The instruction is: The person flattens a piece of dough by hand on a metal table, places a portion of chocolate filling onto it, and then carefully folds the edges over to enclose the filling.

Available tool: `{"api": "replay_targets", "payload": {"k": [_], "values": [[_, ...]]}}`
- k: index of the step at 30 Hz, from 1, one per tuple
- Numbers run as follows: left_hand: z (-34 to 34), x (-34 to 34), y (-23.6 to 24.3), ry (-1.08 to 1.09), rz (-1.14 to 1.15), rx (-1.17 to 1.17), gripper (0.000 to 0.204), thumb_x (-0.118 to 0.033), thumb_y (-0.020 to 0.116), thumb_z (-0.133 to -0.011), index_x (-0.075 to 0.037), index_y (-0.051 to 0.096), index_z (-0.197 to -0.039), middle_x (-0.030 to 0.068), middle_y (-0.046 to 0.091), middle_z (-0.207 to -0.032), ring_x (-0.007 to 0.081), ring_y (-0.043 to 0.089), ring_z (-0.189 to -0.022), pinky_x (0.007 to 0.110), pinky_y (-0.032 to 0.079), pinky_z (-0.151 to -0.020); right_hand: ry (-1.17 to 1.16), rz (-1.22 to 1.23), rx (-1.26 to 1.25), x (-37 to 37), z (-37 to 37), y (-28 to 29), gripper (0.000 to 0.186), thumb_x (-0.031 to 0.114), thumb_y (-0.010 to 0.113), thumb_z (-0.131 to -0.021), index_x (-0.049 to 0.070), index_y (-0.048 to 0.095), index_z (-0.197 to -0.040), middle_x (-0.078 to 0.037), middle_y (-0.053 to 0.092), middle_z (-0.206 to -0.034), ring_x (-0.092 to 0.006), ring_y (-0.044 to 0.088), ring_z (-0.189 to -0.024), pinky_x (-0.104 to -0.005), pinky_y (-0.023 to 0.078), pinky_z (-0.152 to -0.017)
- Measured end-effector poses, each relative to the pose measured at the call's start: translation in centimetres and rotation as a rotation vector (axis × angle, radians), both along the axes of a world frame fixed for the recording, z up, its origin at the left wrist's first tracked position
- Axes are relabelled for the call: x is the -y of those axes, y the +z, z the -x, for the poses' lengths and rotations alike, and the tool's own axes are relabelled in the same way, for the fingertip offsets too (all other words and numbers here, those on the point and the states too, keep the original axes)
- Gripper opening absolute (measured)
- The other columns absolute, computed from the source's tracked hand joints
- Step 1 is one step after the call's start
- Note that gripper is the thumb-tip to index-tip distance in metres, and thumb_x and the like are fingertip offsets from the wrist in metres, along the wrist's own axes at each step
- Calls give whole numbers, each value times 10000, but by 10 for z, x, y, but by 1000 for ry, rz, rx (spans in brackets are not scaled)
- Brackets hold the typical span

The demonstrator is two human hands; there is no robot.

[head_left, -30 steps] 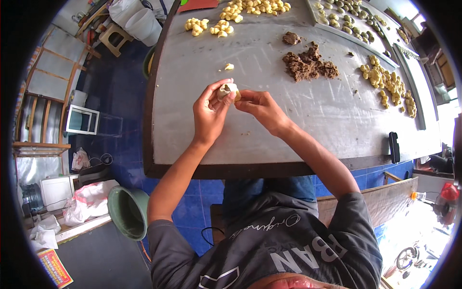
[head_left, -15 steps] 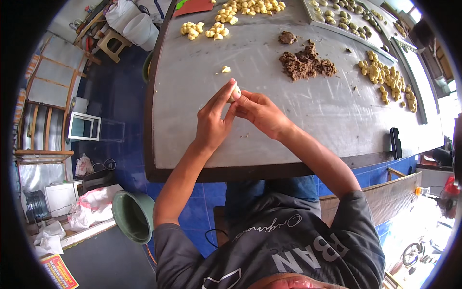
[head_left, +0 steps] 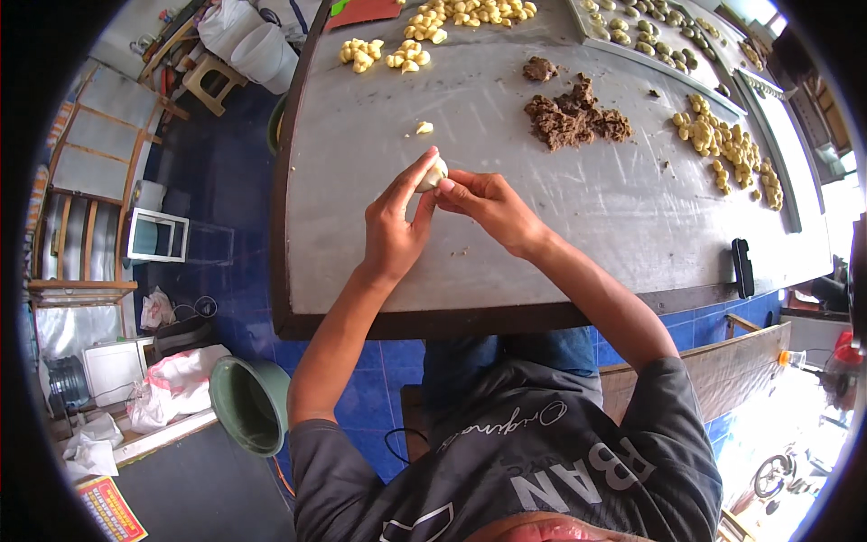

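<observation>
A small pale dough ball [head_left: 433, 175] sits between my two hands, above the near left part of the metal table [head_left: 361, 262]. My left hand [head_left: 397, 226] is curved around its left side with the fingers pointing up and away. My right hand [head_left: 492, 206] pinches its right side between thumb and fingers. Just beyond my fingertips lies a small yellow dough piece [head_left: 424, 128]. Farther to the right rests a crumbly heap of brown filling [head_left: 573, 117], with a smaller brown lump [head_left: 540, 70] behind it.
Yellow dough pieces [head_left: 470, 13] lie in clusters at the far left. More tan dough pieces [head_left: 722, 144] are heaped at the right. A tray [head_left: 650, 65] of round greenish balls stands at the far right. A black case [head_left: 742, 268] lies near the right front edge.
My hands have parted slightly and turned, so more of the dough ball shows between them. The things on the table have stayed where they were.
</observation>
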State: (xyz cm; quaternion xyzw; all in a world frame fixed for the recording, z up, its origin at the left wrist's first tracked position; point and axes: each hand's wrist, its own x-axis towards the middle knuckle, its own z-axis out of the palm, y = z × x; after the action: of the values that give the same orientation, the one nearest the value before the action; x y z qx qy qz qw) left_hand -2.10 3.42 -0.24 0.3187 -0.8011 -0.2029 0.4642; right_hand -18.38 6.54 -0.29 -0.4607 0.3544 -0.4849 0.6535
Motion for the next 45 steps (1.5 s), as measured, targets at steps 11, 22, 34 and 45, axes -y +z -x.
{"api": "replay_targets", "payload": {"k": [11,22,34,45], "values": [[1,-2,4,-25,74,42,536,76,634,-813,-101,554,-1312,127,643,-1199,295,653,-1050,361,554,-864,-11,-157,-42,4,7,8,538,429,545,-970,-42,597,-1224,-100,647,-1098,-146,578,-1075,-303,438,-1004],[0,-1,2,-31,31,12,534,98,623,-811,-82,552,-1308,124,630,-1228,286,649,-1064,357,551,-877,-18,-8,-37,-1,5,3,469,382,563,-972,-44,635,-1155,-85,664,-1057,-137,582,-1063,-300,449,-985],[2,-3,2,-114,-290,-197,385,9,594,-912,-25,555,-1294,131,638,-1205,204,638,-1068,330,538,-906,-145,-78,-263,2,9,-2,468,426,677,-891,-24,703,-1021,-43,671,-882,-104,606,-859,-261,488,-795],[-8,5,7,-291,-1011,-592,346,-181,580,-967,9,547,-1254,128,641,-1170,169,641,-1015,300,521,-903,-265,-83,-266,6,15,16,543,453,728,-838,-43,669,-1053,-114,679,-953,-147,627,-884,-274,513,-762]]}}
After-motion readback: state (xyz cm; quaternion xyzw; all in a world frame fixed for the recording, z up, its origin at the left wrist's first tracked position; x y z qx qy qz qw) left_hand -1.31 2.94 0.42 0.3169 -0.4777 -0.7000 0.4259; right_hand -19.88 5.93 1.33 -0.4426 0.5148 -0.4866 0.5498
